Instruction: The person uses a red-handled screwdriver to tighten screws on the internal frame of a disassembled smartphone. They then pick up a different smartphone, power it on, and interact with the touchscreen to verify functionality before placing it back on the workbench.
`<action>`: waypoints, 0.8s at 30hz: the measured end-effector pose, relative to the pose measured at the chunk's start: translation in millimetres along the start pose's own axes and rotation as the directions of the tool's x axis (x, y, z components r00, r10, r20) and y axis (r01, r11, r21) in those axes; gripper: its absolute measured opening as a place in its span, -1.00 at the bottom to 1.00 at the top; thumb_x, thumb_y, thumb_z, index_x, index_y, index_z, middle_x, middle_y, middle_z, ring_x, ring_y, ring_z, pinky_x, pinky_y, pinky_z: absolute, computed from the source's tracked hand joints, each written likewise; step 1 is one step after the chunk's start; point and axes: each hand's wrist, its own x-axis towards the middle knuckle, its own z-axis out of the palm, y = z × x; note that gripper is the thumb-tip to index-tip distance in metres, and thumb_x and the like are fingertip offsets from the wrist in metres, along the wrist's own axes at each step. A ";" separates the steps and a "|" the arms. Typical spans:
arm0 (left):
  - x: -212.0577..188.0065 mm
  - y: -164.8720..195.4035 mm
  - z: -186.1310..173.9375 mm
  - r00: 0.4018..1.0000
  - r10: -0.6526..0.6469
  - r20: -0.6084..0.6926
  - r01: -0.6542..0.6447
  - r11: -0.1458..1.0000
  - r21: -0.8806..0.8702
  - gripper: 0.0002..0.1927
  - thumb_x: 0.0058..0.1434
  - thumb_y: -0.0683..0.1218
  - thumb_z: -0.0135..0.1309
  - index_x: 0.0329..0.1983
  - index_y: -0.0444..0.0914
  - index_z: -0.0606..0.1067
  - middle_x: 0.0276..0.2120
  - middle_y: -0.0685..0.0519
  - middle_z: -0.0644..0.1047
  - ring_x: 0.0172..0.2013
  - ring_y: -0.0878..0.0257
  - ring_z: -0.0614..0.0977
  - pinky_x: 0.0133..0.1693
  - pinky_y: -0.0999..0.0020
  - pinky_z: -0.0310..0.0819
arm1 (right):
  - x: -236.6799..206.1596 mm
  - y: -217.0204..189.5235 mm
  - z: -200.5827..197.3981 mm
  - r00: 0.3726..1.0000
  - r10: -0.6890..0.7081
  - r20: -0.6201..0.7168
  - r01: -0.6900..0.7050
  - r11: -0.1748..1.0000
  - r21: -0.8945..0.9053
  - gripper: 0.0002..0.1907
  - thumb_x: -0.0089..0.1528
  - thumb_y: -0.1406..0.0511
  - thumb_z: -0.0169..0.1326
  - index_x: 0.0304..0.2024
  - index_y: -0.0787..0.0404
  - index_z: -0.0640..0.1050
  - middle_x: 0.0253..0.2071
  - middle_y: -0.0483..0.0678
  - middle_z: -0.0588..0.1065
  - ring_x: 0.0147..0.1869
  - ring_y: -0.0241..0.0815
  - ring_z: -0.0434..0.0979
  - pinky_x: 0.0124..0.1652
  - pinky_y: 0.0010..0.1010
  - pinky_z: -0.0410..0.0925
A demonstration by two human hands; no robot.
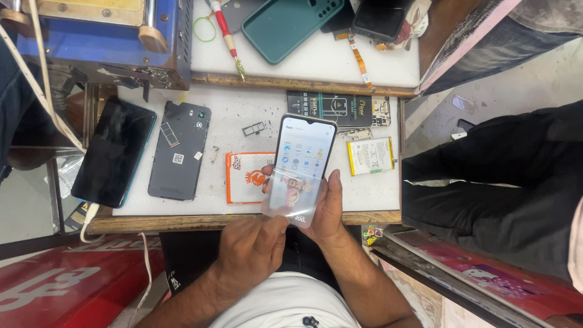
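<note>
My right hand point(331, 209) grips a smartphone point(303, 149) from below, its lit screen showing rows of app icons. A clear protective film point(290, 197) is partly peeled off the phone's lower half. My left hand point(252, 246) pinches the bottom edge of that film between thumb and fingers. Both hands hover above the front edge of the white worktop point(231, 115).
On the worktop lie a dark phone point(114, 152) on a white cable, a grey phone back cover point(180, 150), an orange and white packet point(246, 176), a SIM tray point(254, 128), a battery point(370, 156) and a black box point(331, 108). A green case point(291, 27) and screwdriver point(226, 33) lie further back. Another person's dark-clothed legs point(492, 176) stand at right.
</note>
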 end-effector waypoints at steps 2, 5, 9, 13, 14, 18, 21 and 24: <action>4.2 -3.2 1.7 0.999 0.027 -0.025 -0.027 1.000 0.003 -0.60 0.18 -0.31 0.18 0.03 -0.31 0.32 -0.51 0.01 0.50 -0.55 0.13 0.57 -0.52 0.19 0.40 | 1.3 -0.1 0.3 0.999 0.013 -0.030 -0.013 1.000 -0.006 0.08 0.30 -0.36 -0.43 0.45 0.38 0.19 0.26 0.34 0.42 0.16 0.12 0.54 0.09 0.02 0.48; 13.4 -9.8 4.8 0.997 0.058 -0.043 -0.058 0.998 0.009 -0.61 0.17 -0.33 0.16 0.03 -0.32 0.32 -0.36 -0.10 0.55 -0.56 0.15 0.57 -0.54 0.22 0.41 | 1.5 -0.4 0.4 0.999 0.000 -0.035 -0.002 0.999 -0.039 0.10 0.30 -0.38 -0.43 0.44 0.40 0.21 0.25 0.36 0.42 0.15 0.12 0.54 0.13 -0.01 0.47; 15.5 -12.3 5.6 1.000 0.029 0.000 -0.029 0.999 0.042 -0.64 0.15 -0.32 0.15 -0.01 -0.32 0.34 -0.16 -0.24 0.67 -0.57 0.16 0.57 -0.54 0.24 0.42 | 0.7 0.1 -0.3 0.998 -0.005 -0.066 0.003 1.000 -0.017 0.09 0.29 -0.38 -0.43 0.45 0.37 0.22 0.23 0.35 0.43 0.13 0.13 0.54 0.15 0.00 0.46; -0.2 -5.7 1.9 0.999 0.011 0.047 -0.011 1.000 0.003 -0.56 0.13 -0.29 0.20 0.09 -0.40 0.39 -0.47 -0.02 0.54 -0.53 0.12 0.61 -0.50 0.18 0.45 | -0.5 -1.0 -1.0 0.998 0.000 0.062 -0.004 0.997 0.071 0.09 0.36 -0.38 -0.42 0.45 0.44 0.24 0.22 0.35 0.43 0.07 0.20 0.57 0.02 0.06 0.51; -5.0 -3.5 1.2 0.999 0.000 0.054 -0.001 1.000 0.011 -0.58 0.13 -0.29 0.21 0.06 -0.37 0.40 -0.50 -0.01 0.53 -0.55 0.12 0.60 -0.51 0.17 0.44 | -0.5 -1.2 -0.7 0.999 0.012 0.033 -0.014 0.997 0.070 0.09 0.34 -0.37 -0.42 0.43 0.44 0.24 0.23 0.34 0.42 0.07 0.19 0.56 -0.01 0.05 0.52; -14.7 -0.6 2.0 1.000 -0.015 0.026 0.014 1.000 0.027 -0.62 0.14 -0.30 0.22 0.01 -0.31 0.39 -0.43 -0.03 0.56 -0.52 0.11 0.60 -0.48 0.20 0.46 | 0.5 -2.1 2.1 1.000 0.017 0.017 -0.018 0.998 0.058 0.06 0.34 -0.36 -0.42 0.39 0.43 0.24 0.26 0.36 0.38 0.11 0.16 0.54 -0.03 0.01 0.54; -13.0 -0.4 1.0 1.000 -0.004 -0.005 0.004 1.000 0.007 -0.60 0.13 -0.31 0.20 0.01 -0.30 0.36 -0.23 -0.10 0.65 -0.50 0.13 0.62 -0.47 0.24 0.49 | 1.6 -3.6 3.9 1.000 0.020 0.000 -0.020 0.999 0.031 0.07 0.34 -0.35 -0.41 0.40 0.46 0.24 0.27 0.37 0.37 0.16 0.14 0.52 0.00 0.01 0.52; -7.5 -1.2 -3.5 0.993 0.031 -0.110 -0.035 0.999 -0.034 -0.57 0.22 -0.31 0.18 0.09 -0.29 0.30 -0.07 -0.14 0.64 -0.36 0.09 0.69 -0.36 0.26 0.56 | 2.1 -3.3 5.1 1.000 -0.005 0.011 0.004 0.998 0.062 0.03 0.34 -0.35 -0.42 0.43 0.38 0.21 0.27 0.35 0.38 0.16 0.13 0.51 -0.02 0.06 0.52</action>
